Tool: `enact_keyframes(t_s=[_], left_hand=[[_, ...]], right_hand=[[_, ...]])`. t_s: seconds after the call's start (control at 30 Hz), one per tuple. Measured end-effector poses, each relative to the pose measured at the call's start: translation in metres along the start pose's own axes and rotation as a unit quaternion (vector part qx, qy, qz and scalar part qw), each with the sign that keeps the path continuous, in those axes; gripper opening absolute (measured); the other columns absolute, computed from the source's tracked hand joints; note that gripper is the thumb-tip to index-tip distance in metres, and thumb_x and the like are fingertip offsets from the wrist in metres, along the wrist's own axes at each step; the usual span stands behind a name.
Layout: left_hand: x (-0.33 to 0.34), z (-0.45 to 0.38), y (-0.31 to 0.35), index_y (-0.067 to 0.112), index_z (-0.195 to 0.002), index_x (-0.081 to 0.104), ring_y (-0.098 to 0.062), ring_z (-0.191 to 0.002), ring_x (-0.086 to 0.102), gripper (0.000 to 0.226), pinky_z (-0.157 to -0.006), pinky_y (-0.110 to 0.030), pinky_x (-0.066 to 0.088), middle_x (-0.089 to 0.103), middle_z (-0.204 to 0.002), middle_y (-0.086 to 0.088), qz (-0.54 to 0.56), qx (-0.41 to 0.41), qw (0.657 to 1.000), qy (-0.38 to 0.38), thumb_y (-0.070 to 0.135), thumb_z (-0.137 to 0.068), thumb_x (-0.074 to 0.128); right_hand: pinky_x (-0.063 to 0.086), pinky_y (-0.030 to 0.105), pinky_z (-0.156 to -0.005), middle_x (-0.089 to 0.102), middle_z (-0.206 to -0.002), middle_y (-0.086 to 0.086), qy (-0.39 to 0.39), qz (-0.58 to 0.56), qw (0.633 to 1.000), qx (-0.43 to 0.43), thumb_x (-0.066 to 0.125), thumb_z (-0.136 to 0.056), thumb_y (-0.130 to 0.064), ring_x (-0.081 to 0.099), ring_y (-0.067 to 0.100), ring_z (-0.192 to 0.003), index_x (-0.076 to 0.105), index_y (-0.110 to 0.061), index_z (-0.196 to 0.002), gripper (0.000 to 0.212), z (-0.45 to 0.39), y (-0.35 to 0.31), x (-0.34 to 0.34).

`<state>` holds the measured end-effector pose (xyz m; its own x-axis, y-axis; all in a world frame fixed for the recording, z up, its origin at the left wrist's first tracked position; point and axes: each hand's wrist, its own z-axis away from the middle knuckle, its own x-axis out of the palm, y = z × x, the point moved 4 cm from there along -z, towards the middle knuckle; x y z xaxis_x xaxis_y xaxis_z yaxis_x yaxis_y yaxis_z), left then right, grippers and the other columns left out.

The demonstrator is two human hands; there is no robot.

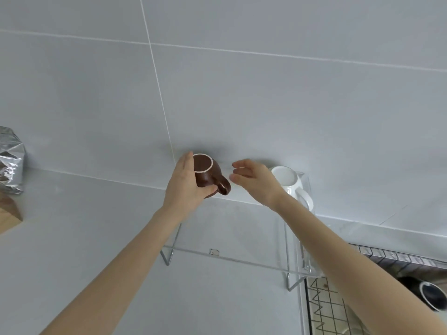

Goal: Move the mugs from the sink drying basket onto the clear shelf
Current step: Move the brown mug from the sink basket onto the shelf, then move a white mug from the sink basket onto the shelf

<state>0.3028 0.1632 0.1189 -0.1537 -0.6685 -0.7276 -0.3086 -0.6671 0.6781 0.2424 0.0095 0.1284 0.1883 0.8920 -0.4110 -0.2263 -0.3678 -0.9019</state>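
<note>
A brown mug (208,175) is upside down at the back left of the clear shelf (232,258), its handle pointing right. My left hand (187,187) is wrapped around its left side. My right hand (254,181) hovers just right of the handle, fingers apart and empty. A white mug (289,182) stands upside down at the shelf's back right, partly hidden by my right wrist. A dark mug (431,294) lies in the wire drying basket (396,256) at the lower right.
A silver foil bag (11,163) and a wooden block (9,213) sit at the left edge. A patterned mat (324,308) lies by the basket. The grey tiled wall (217,81) is right behind the shelf.
</note>
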Motion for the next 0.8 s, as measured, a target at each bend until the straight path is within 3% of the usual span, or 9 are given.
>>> enact_keyframes(t_s=[0.07,0.17,0.27,0.33,0.47,0.53,0.6,0.67,0.8], left_hand=[[0.005,0.014,0.026,0.008,-0.140,0.020,-0.023,-0.138,0.026,0.092,-0.111,-0.034,0.026,0.029,-0.150,-0.009,-0.006,0.033,0.999,0.006,0.023,-0.068,0.075],[0.023,0.049,0.082,0.013,-0.140,0.023,-0.017,-0.142,0.016,0.082,-0.112,-0.029,0.021,0.023,-0.153,-0.006,-0.020,0.136,0.990,-0.006,0.021,-0.074,0.070],[0.058,0.093,0.135,0.020,-0.130,0.038,-0.018,-0.133,0.032,0.066,-0.104,-0.033,0.036,0.040,-0.143,-0.009,0.023,0.244,0.969,-0.027,0.016,-0.072,0.070],[0.081,0.116,0.158,0.014,-0.127,0.045,-0.019,-0.132,0.036,0.057,-0.103,-0.028,0.035,0.043,-0.140,-0.008,0.049,0.266,0.962,-0.050,0.015,-0.075,0.067],[0.144,0.161,0.187,0.010,-0.125,0.048,-0.019,-0.130,0.039,0.048,-0.106,-0.026,0.030,0.049,-0.135,-0.008,0.076,0.279,0.949,-0.122,0.017,-0.080,0.062],[0.182,0.181,0.197,0.013,-0.127,0.046,-0.017,-0.128,0.041,0.049,-0.104,-0.024,0.029,0.050,-0.135,-0.004,0.078,0.271,0.940,-0.190,0.021,-0.081,0.061],[0.217,0.192,0.199,0.015,-0.130,0.042,-0.017,-0.128,0.042,0.053,-0.106,-0.027,0.031,0.049,-0.137,-0.003,0.068,0.256,0.931,-0.252,0.024,-0.081,0.062],[0.251,0.202,0.204,0.017,-0.131,0.041,-0.018,-0.128,0.042,0.057,-0.106,-0.030,0.033,0.046,-0.139,-0.003,0.064,0.235,0.921,-0.302,0.024,-0.080,0.064],[0.317,0.218,0.213,0.016,-0.132,0.040,-0.018,-0.127,0.041,0.061,-0.102,-0.027,0.033,0.043,-0.140,-0.004,0.051,0.207,0.903,-0.374,0.020,-0.077,0.066]], right_hand=[[0.046,0.016,-0.087,0.065,-0.109,0.005,0.020,-0.013,0.999,-0.025,0.058,-0.085,-0.014,0.060,0.017,-0.099,0.058,-0.015,-0.113,0.028,0.023,-0.007,-0.031],[0.051,0.035,-0.092,0.068,-0.098,0.006,0.048,-0.036,0.997,-0.044,0.057,-0.085,-0.009,0.066,0.024,-0.095,0.064,-0.019,-0.094,0.016,0.065,-0.008,-0.082],[0.053,0.034,-0.083,0.069,-0.092,0.006,0.091,-0.027,0.995,-0.029,0.054,-0.087,-0.009,0.068,0.022,-0.085,0.064,-0.019,-0.087,0.014,0.118,0.010,-0.136],[0.054,0.032,-0.080,0.070,-0.090,0.005,0.115,-0.023,0.993,-0.001,0.054,-0.088,-0.011,0.069,0.019,-0.083,0.065,-0.015,-0.089,0.013,0.147,0.033,-0.166],[0.055,0.024,-0.073,0.068,-0.090,0.012,0.174,-0.005,0.980,0.099,0.054,-0.088,-0.009,0.065,0.018,-0.078,0.065,-0.008,-0.092,0.012,0.211,0.108,-0.222],[0.057,0.020,-0.068,0.067,-0.090,0.015,0.194,0.019,0.969,0.151,0.056,-0.086,-0.008,0.066,0.024,-0.081,0.065,-0.014,-0.085,0.010,0.243,0.158,-0.245],[0.057,0.038,-0.082,0.070,-0.089,0.015,0.209,0.059,0.956,0.195,0.059,-0.084,-0.011,0.066,0.033,-0.089,0.066,-0.021,-0.081,0.012,0.267,0.204,-0.256],[0.052,0.044,-0.088,0.070,-0.092,0.012,0.214,0.087,0.943,0.241,0.061,-0.082,-0.011,0.064,0.032,-0.093,0.067,-0.017,-0.089,0.011,0.289,0.245,-0.261],[0.043,0.031,-0.083,0.066,-0.109,0.014,0.192,0.108,0.925,0.310,0.063,-0.080,-0.012,0.061,0.026,-0.101,0.060,-0.008,-0.110,0.030,0.318,0.313,-0.260]])
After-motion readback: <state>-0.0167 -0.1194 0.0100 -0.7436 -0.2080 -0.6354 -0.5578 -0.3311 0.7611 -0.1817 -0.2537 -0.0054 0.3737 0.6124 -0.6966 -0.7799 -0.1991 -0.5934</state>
